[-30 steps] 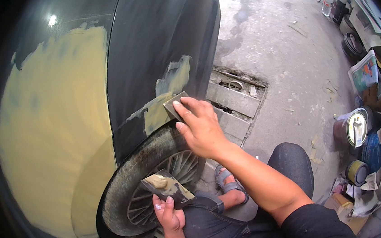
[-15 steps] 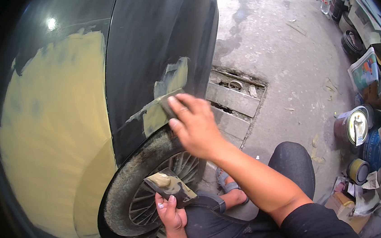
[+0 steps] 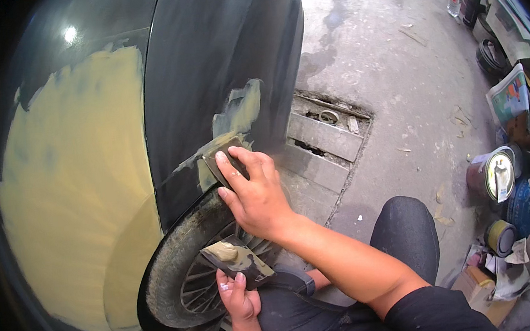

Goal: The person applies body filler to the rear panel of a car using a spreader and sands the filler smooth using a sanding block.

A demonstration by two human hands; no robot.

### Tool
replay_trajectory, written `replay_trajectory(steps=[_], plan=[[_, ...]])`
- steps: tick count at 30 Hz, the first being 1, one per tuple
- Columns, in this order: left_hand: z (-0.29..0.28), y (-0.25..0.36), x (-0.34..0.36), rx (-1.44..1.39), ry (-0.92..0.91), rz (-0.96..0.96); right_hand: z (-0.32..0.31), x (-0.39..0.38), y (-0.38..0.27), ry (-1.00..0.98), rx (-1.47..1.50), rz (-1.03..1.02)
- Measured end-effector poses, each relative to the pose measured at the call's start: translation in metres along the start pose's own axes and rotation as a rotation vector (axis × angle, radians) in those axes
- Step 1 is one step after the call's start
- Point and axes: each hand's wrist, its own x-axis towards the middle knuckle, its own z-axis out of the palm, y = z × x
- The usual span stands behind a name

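Observation:
My right hand (image 3: 258, 201) grips a flat spreader (image 3: 225, 145) against the dark car panel (image 3: 197, 39), just above the wheel arch, over a smaller patch of beige putty (image 3: 241, 107). Its fingertips press on the spreader. Lower down, my left hand (image 3: 240, 300) holds a small flat board (image 3: 252, 267) carrying a lump of beige putty (image 3: 225, 251), in front of the tyre (image 3: 162, 288). A broad beige putty patch (image 3: 71, 182) covers the panel to the left. The spreader hides part of the smaller patch.
Concrete floor with a slatted drain cover (image 3: 322, 138) lies beside the car. Along the right stand a paint can (image 3: 487, 177), a small tin (image 3: 501, 236), a blue container (image 3: 521, 209), a clear bottle (image 3: 453, 1), newspapers (image 3: 505, 97) and cardboard. My bent knee (image 3: 403, 229) is below.
My right hand and the spreader have moved down and to the left along the panel above the wheel arch. My left hand with the board has shifted only slightly.

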Motion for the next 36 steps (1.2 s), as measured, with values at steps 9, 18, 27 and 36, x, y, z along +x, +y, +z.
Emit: replay_trajectory(steps=[9, 18, 27, 36], plan=[[-0.001, 0.002, -0.001, -0.02, -0.026, 0.013, -0.007, 0.01, 0.004, -0.002, -0.009, 0.04], [-0.001, 0.002, 0.002, -0.021, -0.039, 0.003, -0.024, 0.009, 0.022, -0.04, 0.005, 0.104], [-0.003, 0.0, 0.002, 0.004, -0.022, 0.011, -0.013, -0.007, 0.033, -0.142, 0.007, 0.078], [0.004, 0.001, 0.002, 0.004, -0.041, 0.022, 0.01, -0.006, 0.044, 0.014, 0.023, 0.084]])
